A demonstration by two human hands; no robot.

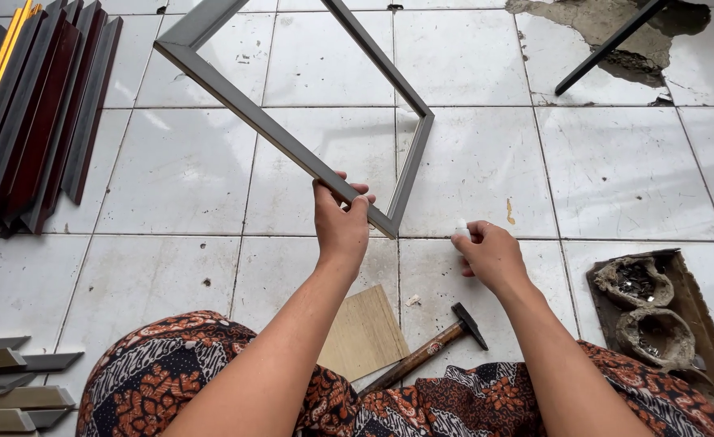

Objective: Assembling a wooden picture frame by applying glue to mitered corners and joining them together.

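My left hand (340, 218) grips the near rail of a grey rectangular picture frame (252, 113), close to its bottom corner, and holds it tilted above the white tiled floor. My right hand (490, 255) sits just right of that corner, closed around a small white object (461, 228), perhaps a glue bottle or tube; only its tip shows. Between my knees lie a hammer (434, 348) with a wooden handle and a small light wood board (365, 332).
A stack of dark and gold-edged moulding strips (33, 105) lies at the far left. Cut grey moulding pieces (17, 384) rest at the bottom left. A tray (681, 279) with two crusted bowls of small nails sits at the right. A dark bar (612, 44) crosses broken floor top right.
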